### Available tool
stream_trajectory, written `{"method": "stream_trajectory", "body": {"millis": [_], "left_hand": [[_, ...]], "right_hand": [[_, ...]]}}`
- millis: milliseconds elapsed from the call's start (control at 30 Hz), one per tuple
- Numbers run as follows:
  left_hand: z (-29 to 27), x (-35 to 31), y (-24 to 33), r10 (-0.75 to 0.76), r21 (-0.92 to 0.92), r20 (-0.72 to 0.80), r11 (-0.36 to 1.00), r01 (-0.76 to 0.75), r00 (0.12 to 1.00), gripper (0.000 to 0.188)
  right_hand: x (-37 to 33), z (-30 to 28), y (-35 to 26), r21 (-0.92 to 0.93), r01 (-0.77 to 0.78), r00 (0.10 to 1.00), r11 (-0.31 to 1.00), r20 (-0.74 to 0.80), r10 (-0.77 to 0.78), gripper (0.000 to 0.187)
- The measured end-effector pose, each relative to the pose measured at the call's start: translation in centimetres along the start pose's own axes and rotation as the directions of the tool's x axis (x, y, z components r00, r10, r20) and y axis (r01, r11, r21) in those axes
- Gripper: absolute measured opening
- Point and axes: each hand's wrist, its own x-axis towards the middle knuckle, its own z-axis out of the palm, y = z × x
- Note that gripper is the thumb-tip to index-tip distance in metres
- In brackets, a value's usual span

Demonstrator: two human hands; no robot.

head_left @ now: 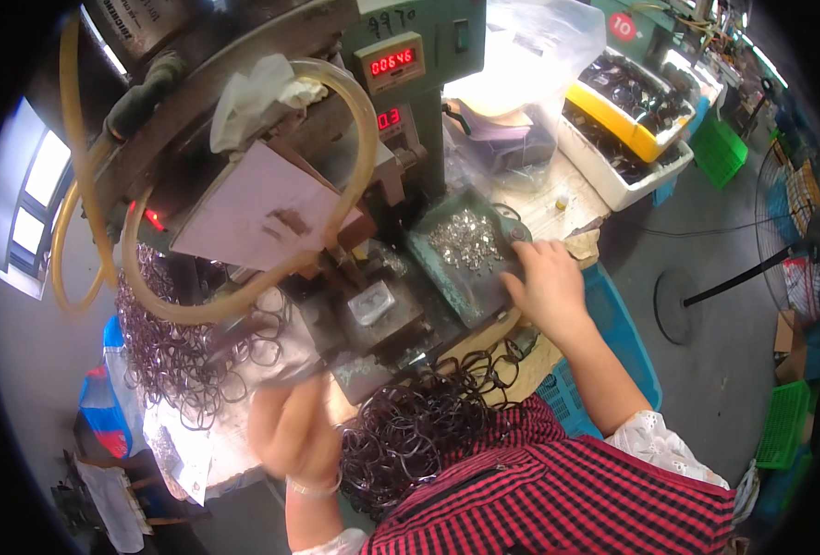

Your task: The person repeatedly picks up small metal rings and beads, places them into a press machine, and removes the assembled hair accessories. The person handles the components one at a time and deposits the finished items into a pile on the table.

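My right hand (550,289) rests at the right rim of a worn green metal tray (461,301), its thumb and fingers apart. Small shiny silver pieces (465,240) lie heaped in that tray. Motion smears my left hand (292,427), which is in front of the press near its left corner; whether its fingers hold anything is not clear. A pile of dark glossy rings (419,425) sits against my red-and-black checked apron (558,490), right of my left hand. Between the hands is the machine's metal block (371,303), under the press head.
More dark rings (193,342) are heaped left of the press. A yellowish hose (364,139) loops before a pink card (257,208). At the right are a blue basket (627,338), a yellow tray (613,120), a white foam box (613,190) and a fan stand (678,305).
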Motion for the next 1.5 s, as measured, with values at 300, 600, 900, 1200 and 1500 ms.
{"method": "stream_trajectory", "body": {"millis": [300,600,900,1200,1500], "left_hand": [[5.1,2.2,-1.5,0.029,-0.115,0.039,0.993,-0.024,0.999,0.033],[4.7,2.7,-1.4,0.003,-0.204,0.054,0.979,0.008,0.999,0.031],[-1.9,-6.1,-4.5,-0.343,0.148,-0.318,0.903,0.404,0.884,0.026],[-6.4,-8.5,-24.0,-0.976,0.625,0.074,0.206,0.753,0.205,0.025],[-8.5,-9.3,-14.6,-0.825,-0.111,-0.314,0.523,0.845,0.469,0.010]], "right_hand": [[5.0,5.2,-0.9,0.176,0.152,0.963,0.973,-0.250,-0.105,0.012],[5.3,6.4,-0.7,0.166,0.220,0.957,0.961,-0.226,-0.180,0.008],[2.7,4.8,0.7,0.466,-0.026,0.989,0.884,-0.120,0.092,0.010],[3.9,4.5,-2.0,0.631,0.092,0.992,0.770,-0.129,-0.013,0.013],[-1.9,1.6,3.9,0.413,0.056,0.951,0.909,-0.298,0.077,0.014]]}}
